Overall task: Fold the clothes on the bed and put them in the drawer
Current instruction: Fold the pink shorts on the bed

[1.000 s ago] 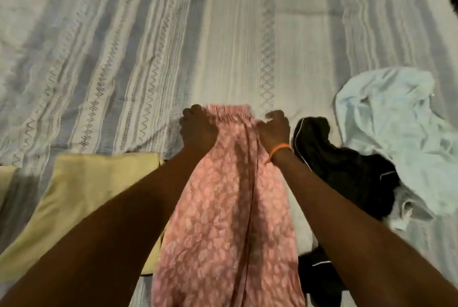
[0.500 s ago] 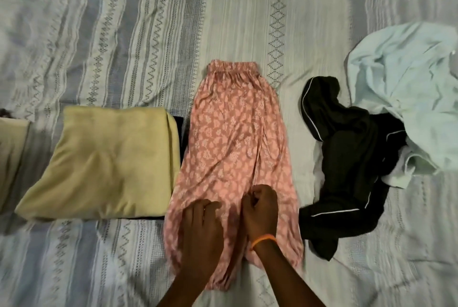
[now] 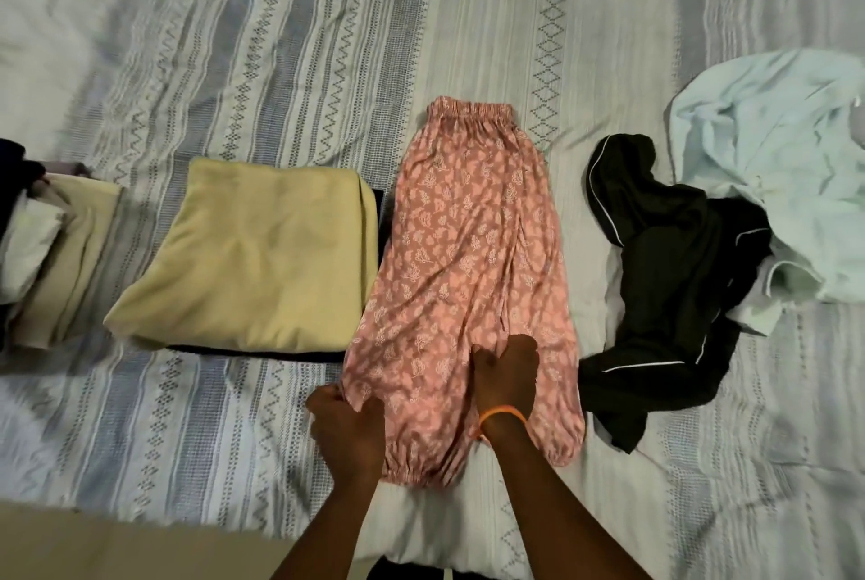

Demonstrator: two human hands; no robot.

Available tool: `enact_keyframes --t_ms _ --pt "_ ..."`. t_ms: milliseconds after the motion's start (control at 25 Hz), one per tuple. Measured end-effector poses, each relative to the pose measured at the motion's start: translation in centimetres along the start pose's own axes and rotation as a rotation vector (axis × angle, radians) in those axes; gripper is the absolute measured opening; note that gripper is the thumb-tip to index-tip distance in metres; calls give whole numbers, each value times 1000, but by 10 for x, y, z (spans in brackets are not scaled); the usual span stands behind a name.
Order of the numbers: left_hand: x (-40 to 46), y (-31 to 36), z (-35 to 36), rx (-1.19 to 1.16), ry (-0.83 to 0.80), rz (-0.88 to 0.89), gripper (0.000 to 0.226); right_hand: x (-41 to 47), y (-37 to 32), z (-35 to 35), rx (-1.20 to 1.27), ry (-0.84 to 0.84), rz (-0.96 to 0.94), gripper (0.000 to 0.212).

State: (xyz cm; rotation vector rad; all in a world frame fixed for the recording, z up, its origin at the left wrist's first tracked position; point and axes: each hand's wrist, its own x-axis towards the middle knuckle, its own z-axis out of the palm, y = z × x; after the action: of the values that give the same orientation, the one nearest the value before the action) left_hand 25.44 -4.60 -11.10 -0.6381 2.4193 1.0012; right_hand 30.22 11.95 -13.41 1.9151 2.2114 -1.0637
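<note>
Right now the pink floral trousers (image 3: 468, 280) lie flat and lengthwise on the striped bedspread (image 3: 290, 41), elastic waistband at the far end and gathered cuffs at the near end, folded so one leg lies over the other. The left hand (image 3: 348, 432) pinches the near left edge of the pink cloth, fingers curled round a small fold of it just above the cuff. The right hand (image 3: 505, 376), with an orange band (image 3: 501, 415) at the wrist, rests on the lower middle of the trousers with its fingers bent and bunching the fabric along the centre seam. Just beside the trousers on the left sits a folded yellow garment (image 3: 252, 256), lying on top of something dark whose edge shows beneath it. Further left, at the edge of view, is a stack of folded pale clothes (image 3: 51, 252). To the right of the trousers, apart from them, a black garment with white piping (image 3: 664, 280) lies crumpled, and a pale blue garment (image 3: 786, 167) lies rumpled past it, overlapping its far side. No drawer is in view
</note>
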Motion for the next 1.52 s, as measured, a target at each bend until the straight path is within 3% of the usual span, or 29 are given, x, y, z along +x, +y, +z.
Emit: enact_keyframes --t_ms 120,240,320,520,600,680,760,840,920,1120,1280,1360,1440,1520 --pt "2 0 -2 -73 -227 -54 25 -7 1 4 -22 3 19 20" --pt "0 2 -7 -212 -411 -198 14 1 1 1 162 -83 177 14" --pt "-2 5 -11 -280 -533 -330 17 0 8 -2 182 -103 237 18" --pt "-21 27 -24 -482 -989 -709 32 -28 23 -6 137 -229 163 40" --pt "-24 33 -26 -556 -1046 -754 30 -34 24 -9 315 -315 308 46" --pt "-30 36 -28 -610 -1059 -743 26 -47 21 -19 611 -550 558 49" --pt "-38 41 -29 -683 -1073 -736 25 -62 14 -34 863 -797 675 44" --pt "-48 49 -28 -769 -1080 -736 27 -64 10 -56 1120 -867 715 40" --pt "-56 61 -25 -812 -1047 -709 30 -50 4 -82 1248 -823 687 44" --pt "-72 127 8 -648 -955 -522 29 25 -45 -153 943 -772 653 36" --pt "-88 186 13 -796 -975 -211 16 70 -78 -199 1163 -584 198 27" --pt "-93 171 23 -774 -918 -139 17 74 -48 -192 1085 -478 1 32" --pt "-91 120 41 -586 -790 -229 29 63 10 -160 811 -358 85 47" --pt "-89 62 54 -303 -668 -322 33 40 68 -122 491 -273 226 35"
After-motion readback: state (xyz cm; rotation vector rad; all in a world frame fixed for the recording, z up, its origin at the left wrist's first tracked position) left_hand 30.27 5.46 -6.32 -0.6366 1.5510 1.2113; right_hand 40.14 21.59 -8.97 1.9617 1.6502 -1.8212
